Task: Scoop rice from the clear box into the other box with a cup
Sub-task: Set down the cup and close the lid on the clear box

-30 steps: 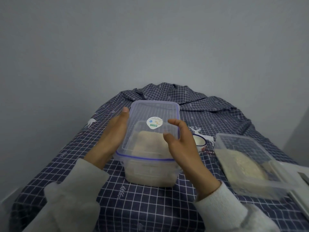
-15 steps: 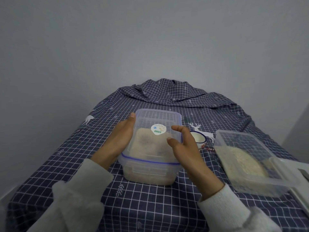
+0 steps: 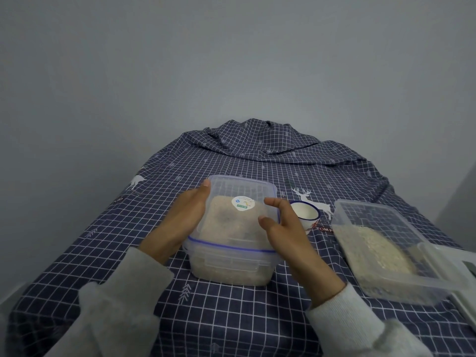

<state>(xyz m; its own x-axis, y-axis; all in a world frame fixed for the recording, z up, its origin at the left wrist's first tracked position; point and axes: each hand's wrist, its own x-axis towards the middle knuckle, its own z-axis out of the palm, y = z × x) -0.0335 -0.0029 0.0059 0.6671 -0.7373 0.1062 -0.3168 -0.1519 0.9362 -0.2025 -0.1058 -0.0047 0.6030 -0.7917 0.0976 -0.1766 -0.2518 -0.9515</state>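
Entry, head view, read nearest to farthest. Grey sleeves (image 3: pixel 123 313) come in at the bottom edge over the checked cloth (image 3: pixel 231 318). Next out, both hands flank the lidded box (image 3: pixel 231 264), which sits on the cloth at centre with rice visible through its walls. The left hand (image 3: pixel 180 222) lies flat along the box's left side, fingers straight and together, fingertips up at the far corner of the lid (image 3: pixel 239 202). The right hand (image 3: pixel 283 228) stands at the right side, fingers spread and only gently bent, thumb and forefinger at the lid's right rim; I cannot tell whether they press it or just touch. The lid, with a round sticker, lies across the top; whether its clips are fastened I cannot tell. To the right, apart from the hands, the open clear box (image 3: pixel 386 253) holds a layer of rice. Farther back, between the two boxes, the cup (image 3: pixel 306 215) stands upright on the cloth, untouched. My judgement on progress: with a lid on, no hand on the cup, either scooping has not begun or it is finished; these pictures do not settle which.
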